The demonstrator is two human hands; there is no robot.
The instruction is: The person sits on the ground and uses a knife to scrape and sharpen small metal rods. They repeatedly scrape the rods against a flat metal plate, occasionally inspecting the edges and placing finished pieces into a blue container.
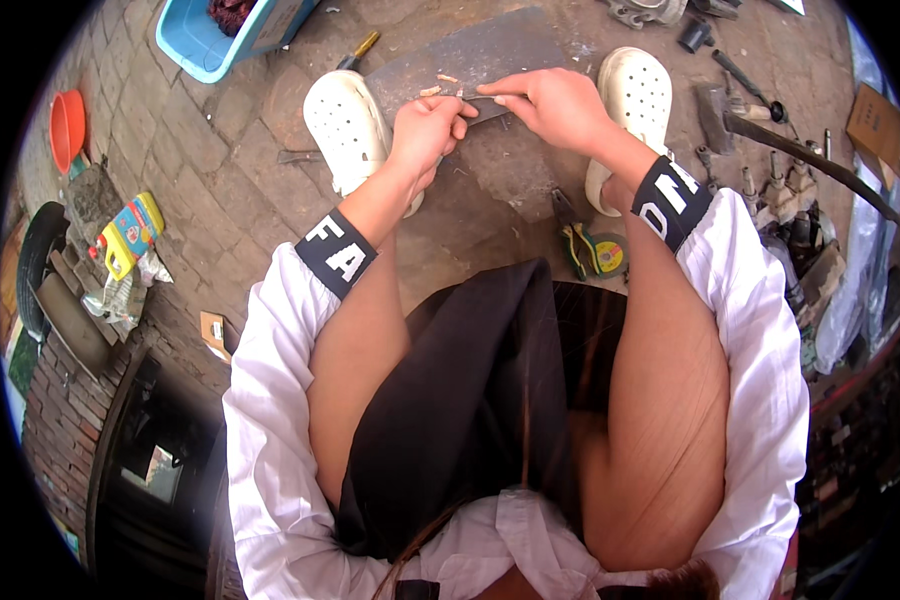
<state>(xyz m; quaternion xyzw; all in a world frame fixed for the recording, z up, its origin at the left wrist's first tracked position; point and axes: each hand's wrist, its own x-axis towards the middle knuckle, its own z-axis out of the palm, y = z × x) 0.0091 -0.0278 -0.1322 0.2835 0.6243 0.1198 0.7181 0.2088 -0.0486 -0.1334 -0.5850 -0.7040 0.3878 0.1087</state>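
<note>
Seated low with knees apart, the person works a thin stick-like piece held between both hands over a flat grey slab on the paved ground, between two white clogs. The step in hand looks like stripping or whittling that piece: pale shavings lie on the slab just beside the fingers. The left hand is curled shut on the near end of the piece, wrist bent inward; the right hand pinches its far end, index finger stretched along it. Whether a blade is in either hand cannot be told. Going on would call for a firm left grip and short, controlled strokes. Pliers and a tape measure lie near the right forearm
</note>
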